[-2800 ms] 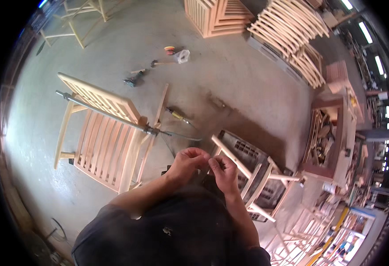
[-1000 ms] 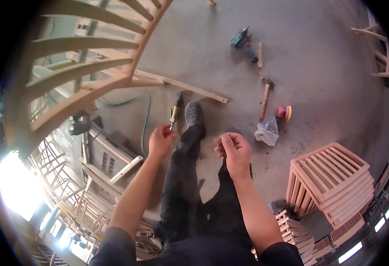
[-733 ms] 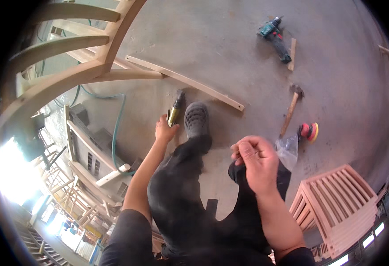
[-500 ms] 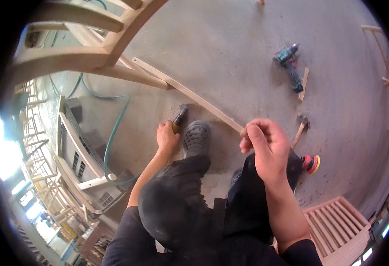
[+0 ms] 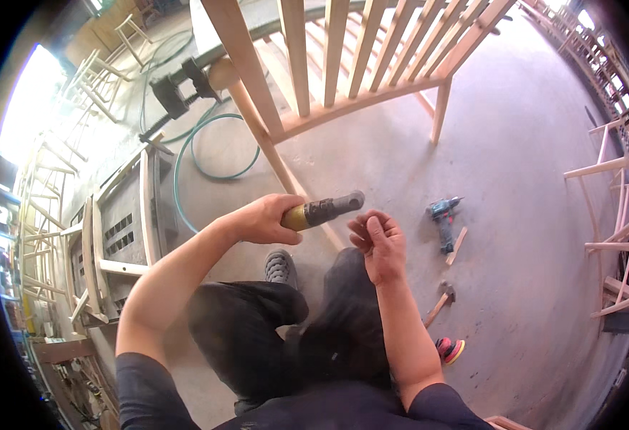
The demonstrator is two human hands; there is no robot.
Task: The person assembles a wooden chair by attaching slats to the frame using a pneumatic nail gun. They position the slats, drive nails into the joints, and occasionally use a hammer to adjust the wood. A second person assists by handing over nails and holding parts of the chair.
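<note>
My left hand (image 5: 263, 219) is wrapped round the yellow body of a hand-held power tool (image 5: 322, 211) with a black neck and a small angled metal head. The tool is raised in front of my knees, its head pointing right. Close to that head, my right hand (image 5: 380, 247) has its fingers curled in toward the thumb. What they hold, if anything, I cannot make out. Ahead of both hands stands a pale wooden slatted furniture frame (image 5: 343, 111). A long wooden piece (image 5: 334, 236) runs below the tool toward my right knee.
A black clamp (image 5: 174, 94) grips the frame's left end, and a green hose (image 5: 178, 170) loops over the floor. On the right lie a cordless drill (image 5: 443, 223), a wood strip (image 5: 456, 246), a hammer (image 5: 440, 304) and a red-yellow round pad (image 5: 451, 350). Wooden chair frames (image 5: 605, 172) stand beyond.
My left hand has lifted the power tool off the floor beside my shoe, bringing it close to my right hand. The view has shifted, showing more of the slatted frame.
</note>
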